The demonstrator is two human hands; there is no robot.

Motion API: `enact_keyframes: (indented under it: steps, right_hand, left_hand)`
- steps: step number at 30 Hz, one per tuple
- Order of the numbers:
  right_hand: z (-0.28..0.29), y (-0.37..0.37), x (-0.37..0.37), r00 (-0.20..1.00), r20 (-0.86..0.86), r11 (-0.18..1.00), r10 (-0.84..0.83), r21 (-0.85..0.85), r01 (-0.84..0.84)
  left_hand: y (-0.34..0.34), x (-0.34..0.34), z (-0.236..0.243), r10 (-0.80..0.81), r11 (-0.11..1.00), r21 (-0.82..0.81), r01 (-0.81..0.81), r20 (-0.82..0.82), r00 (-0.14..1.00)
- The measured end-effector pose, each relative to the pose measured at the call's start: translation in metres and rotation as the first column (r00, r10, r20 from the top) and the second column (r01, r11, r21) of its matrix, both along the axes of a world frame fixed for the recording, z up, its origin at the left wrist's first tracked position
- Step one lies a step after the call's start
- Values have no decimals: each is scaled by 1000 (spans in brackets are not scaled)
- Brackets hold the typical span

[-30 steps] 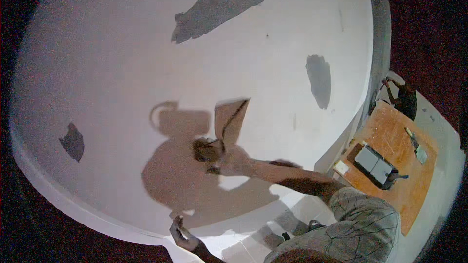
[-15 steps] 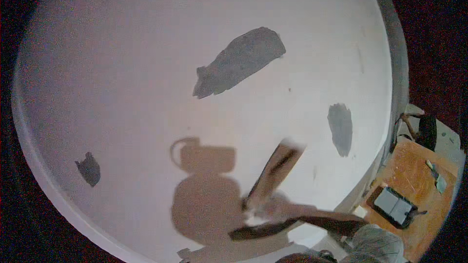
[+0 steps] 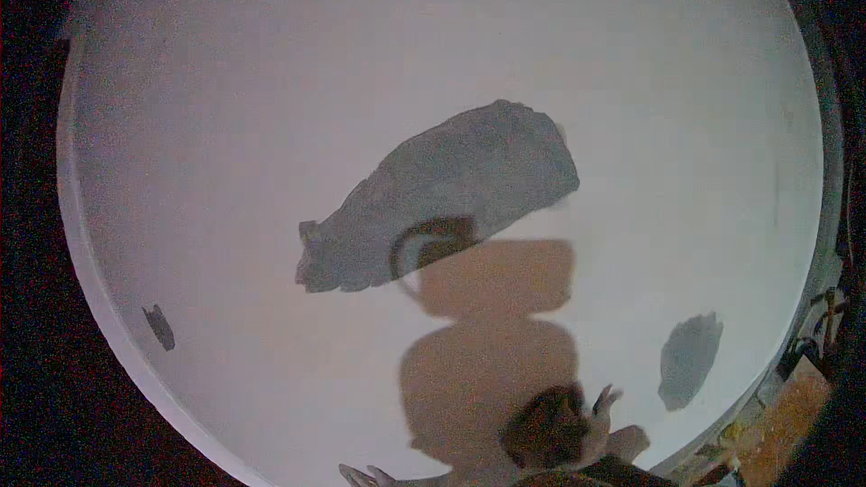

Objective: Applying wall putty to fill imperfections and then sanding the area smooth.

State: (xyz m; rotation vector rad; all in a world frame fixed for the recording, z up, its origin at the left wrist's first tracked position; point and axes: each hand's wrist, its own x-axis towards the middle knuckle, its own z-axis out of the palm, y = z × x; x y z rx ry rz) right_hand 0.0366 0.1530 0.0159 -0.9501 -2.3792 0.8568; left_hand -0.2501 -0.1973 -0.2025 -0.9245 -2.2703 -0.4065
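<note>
My right hand [image 3: 606, 424] is low in the view, close to a white wall [image 3: 271, 126]. It grips a dark-smeared putty knife [image 3: 546, 428], whose blade is blurred and partly cut off by the lower edge. Only the spread fingertips of my left hand [image 3: 361, 474] show at the bottom edge, with nothing in them. A large grey patch of filler [image 3: 451, 198] lies on the wall above my hands. The shadow of my head and shoulders [image 3: 492, 343] falls just below that patch.
A smaller grey patch [image 3: 690, 359] is on the wall to the right and a tiny one [image 3: 160, 326] at the lower left. The corner of an orange-brown wooden board [image 3: 785, 424] shows at the lower right, beside the wall's edge.
The view has swung up and closer to the wall, so the large grey patch now fills the middle. My right hand with the knife has dropped to the lower edge. The board has nearly left view.
</note>
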Motion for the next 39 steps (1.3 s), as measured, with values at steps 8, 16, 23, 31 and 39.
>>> enact_keyframes:
  steps: [8, 16, 23, 31, 39]
  right_hand:
    - [26, -26, 15, 951, -20, 951, -310, 12, 310]
    - [96, -64, -68, 889, 201, 891, -411, 298, 344]
    - [69, -220, -188, 878, 478, 760, -34, 583, -288]
    - [32, -299, -145, 677, -5, 599, 736, 470, -649]
    - [34, -314, -86, 565, -396, 536, 724, -191, -822]
  left_hand:
    - [49, 102, 193, -169, 878, 464, 119, 67, 983]
    - [55, 44, 196, 127, 865, 491, 100, -407, 905]
    - [-48, 25, 202, -510, 773, 580, 259, 324, 797]
    - [-97, 74, 192, -623, 678, 692, 249, 361, 694]
    - [-184, 134, 240, -740, 269, 950, -160, 310, 596]
